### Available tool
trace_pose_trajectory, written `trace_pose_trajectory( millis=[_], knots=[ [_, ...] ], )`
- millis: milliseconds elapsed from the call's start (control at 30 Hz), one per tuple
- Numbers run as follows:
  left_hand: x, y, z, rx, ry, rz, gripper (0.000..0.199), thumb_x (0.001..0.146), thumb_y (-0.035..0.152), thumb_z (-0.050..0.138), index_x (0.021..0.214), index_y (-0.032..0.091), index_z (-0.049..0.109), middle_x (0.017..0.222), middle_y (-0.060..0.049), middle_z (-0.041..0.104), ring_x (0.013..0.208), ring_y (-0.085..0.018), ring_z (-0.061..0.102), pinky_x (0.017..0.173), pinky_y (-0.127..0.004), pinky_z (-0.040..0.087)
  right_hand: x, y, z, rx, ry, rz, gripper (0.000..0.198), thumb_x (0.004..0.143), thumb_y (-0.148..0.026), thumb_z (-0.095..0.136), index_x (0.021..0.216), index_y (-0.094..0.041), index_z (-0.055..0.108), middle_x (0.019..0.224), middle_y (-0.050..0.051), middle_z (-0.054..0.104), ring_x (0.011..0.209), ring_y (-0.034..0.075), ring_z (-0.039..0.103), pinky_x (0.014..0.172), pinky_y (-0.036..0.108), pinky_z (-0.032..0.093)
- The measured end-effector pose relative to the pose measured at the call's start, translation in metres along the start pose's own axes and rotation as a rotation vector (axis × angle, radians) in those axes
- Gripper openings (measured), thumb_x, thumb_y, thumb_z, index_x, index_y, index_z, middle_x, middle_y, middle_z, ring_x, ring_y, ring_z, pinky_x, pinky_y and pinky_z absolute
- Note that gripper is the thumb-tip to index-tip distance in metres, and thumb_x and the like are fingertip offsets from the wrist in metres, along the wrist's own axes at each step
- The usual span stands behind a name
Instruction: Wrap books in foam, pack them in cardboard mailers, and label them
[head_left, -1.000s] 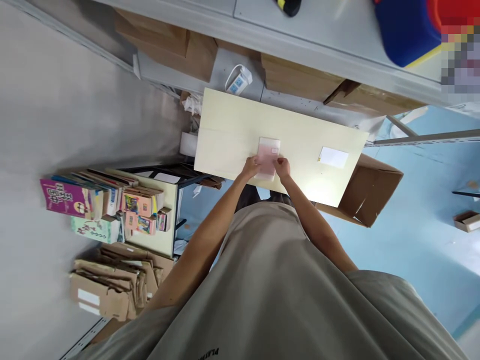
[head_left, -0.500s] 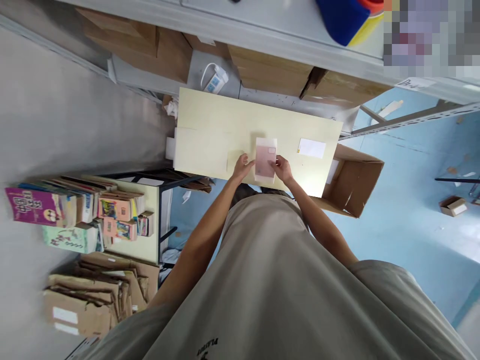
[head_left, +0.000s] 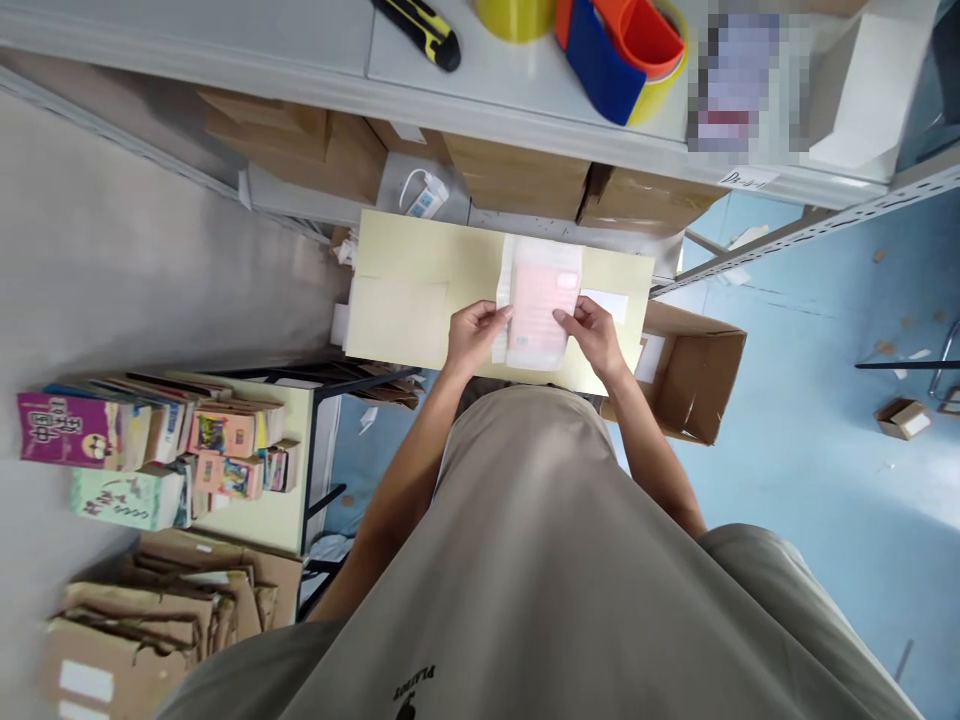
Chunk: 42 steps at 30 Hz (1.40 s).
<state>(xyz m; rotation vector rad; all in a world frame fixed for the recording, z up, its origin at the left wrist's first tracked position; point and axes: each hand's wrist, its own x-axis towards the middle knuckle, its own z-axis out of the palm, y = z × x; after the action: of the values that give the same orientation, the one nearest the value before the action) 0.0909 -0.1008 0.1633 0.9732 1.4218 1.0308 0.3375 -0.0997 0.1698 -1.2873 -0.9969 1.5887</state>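
From where I stand, blue floor (head_left: pixel 810 490) spreads across the right of the frame, with scraps scattered on it, and a plain grey surface (head_left: pixel 112 240) fills the upper left. A long grey shelf (head_left: pixel 285 55) crosses the top, with brown cartons (head_left: pixel 517 175) lined up beneath it. At the centre is a pale yellow table (head_left: pixel 405 250), its top smooth and slightly slanted in view. Flattened cardboard (head_left: pixel 135 620) leans in the lower left, below a crowd of books (head_left: pixel 67 430), and an open box (head_left: pixel 697 380) sits just beyond the table's right end. Over the middle of the tabletop is a flat pinkish packet (head_left: pixel 541 310) in cloudy white wrapping; whether it touches the table, I can't tell. The hands are apart, one at each side of it: the left hand (head_left: pixel 472 338) pinches the wrapping's left edge, the right hand (head_left: pixel 598 340) grips the right edge, thumb on top. A white card (head_left: pixel 613 302) shows partly behind. On the shelf lies a yellow-and-black cutter (head_left: pixel 424 30).
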Motion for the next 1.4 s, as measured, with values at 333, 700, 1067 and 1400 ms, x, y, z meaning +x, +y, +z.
trace_pose_trajectory(
  millis=[333, 700, 1067, 1400],
  knots=[
    [-0.005, -0.008, 0.001, 0.024, 0.028, 0.050, 0.052, 0.089, 0.073, 0.091, 0.095, 0.024, 0.075, 0.097, -0.007, 0.085, 0.093, -0.024, 0.081, 0.080, -0.035, 0.065, -0.001, 0.006, 0.009, -0.012, 0.041, 0.003, 0.076, 0.076, -0.093, 0.100, 0.111, -0.028, 0.080, 0.106, 0.006, 0.090, 0.102, 0.028, 0.083, 0.094, 0.045, 0.072],
    [-0.014, -0.001, 0.025, 0.141, 0.142, 0.157, 0.044, 0.101, 0.068, 0.088, 0.102, 0.024, 0.079, 0.091, -0.005, 0.084, 0.086, -0.022, 0.082, 0.078, -0.032, 0.067, -0.013, 0.010, 0.031, -0.235, 0.257, -0.121, 0.081, 0.094, -0.095, 0.081, 0.140, -0.029, 0.080, 0.156, 0.018, 0.080, 0.142, 0.038, 0.078, 0.112, 0.053, 0.072],
    [-0.034, 0.038, 0.026, 0.247, -0.147, 0.274, 0.039, 0.108, 0.061, 0.085, 0.132, 0.030, 0.088, 0.158, -0.011, 0.080, 0.153, -0.035, 0.074, 0.123, -0.049, 0.068, -0.013, -0.013, 0.021, -0.159, 0.216, -0.120, 0.077, 0.096, -0.098, 0.078, 0.069, -0.028, 0.060, 0.069, 0.000, 0.056, 0.081, 0.022, 0.066, 0.073, 0.036, 0.059],
    [0.001, 0.016, -0.023, -0.135, -0.189, -0.040, 0.064, 0.088, 0.075, 0.099, 0.125, 0.024, 0.089, 0.112, -0.009, 0.090, 0.105, -0.026, 0.088, 0.090, -0.039, 0.076, -0.013, -0.003, 0.012, 0.128, -0.011, 0.057, 0.066, 0.084, -0.098, 0.088, 0.089, -0.033, 0.082, 0.095, 0.006, 0.087, 0.117, 0.035, 0.084, 0.102, 0.056, 0.075]
  ],
)
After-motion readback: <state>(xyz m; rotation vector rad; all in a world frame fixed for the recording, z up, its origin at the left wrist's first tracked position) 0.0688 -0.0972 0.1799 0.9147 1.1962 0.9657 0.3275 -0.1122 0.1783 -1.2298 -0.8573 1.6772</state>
